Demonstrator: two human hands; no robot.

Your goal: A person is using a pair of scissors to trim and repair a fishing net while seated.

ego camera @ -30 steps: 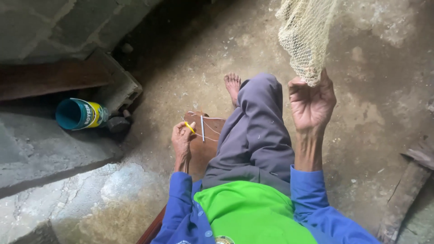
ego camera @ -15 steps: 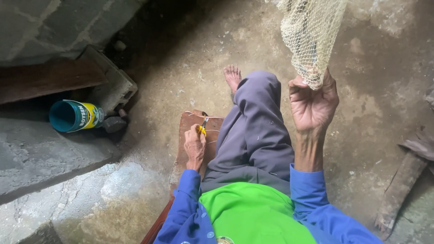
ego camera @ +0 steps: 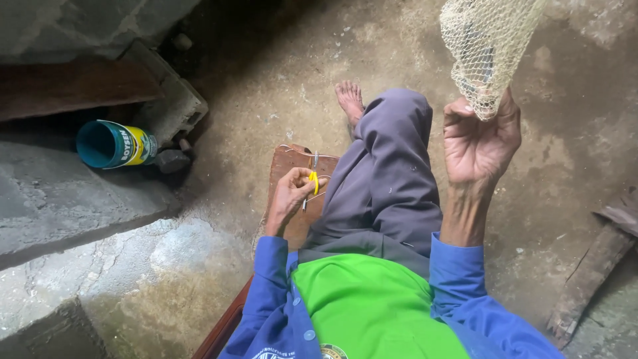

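Sitting on a low brown wooden board [ego camera: 287, 166] laid on the concrete floor [ego camera: 279, 80], the person raises the right hand [ego camera: 480, 139] on the right, its fingers curled and pinched on the lower end of a pale yellowish mesh net [ego camera: 488, 46] that hangs down from the far right. The left hand [ego camera: 290, 196] rests on the board just left of the thigh in grey trousers [ego camera: 389, 179], its fingers closed around a small yellow-handled tool [ego camera: 313, 182] whose thin metal end [ego camera: 316, 158] points to the far side.

Compared with the frame a second ago, the left hand has moved a little to the right and farther along the board, so the yellow tool now lies close against the trouser leg rather than at the board's left edge. Half a second ago it was already about there, and it has shifted only slightly since. The right hand has kept its grip on the net at much the same height throughout.

A bare foot [ego camera: 349, 100] shows beyond the bent knee. On the left, a blue and yellow tin can [ego camera: 114, 143] lies on its side beside a grey concrete block [ego camera: 174, 106], well apart from both hands, as it did before.
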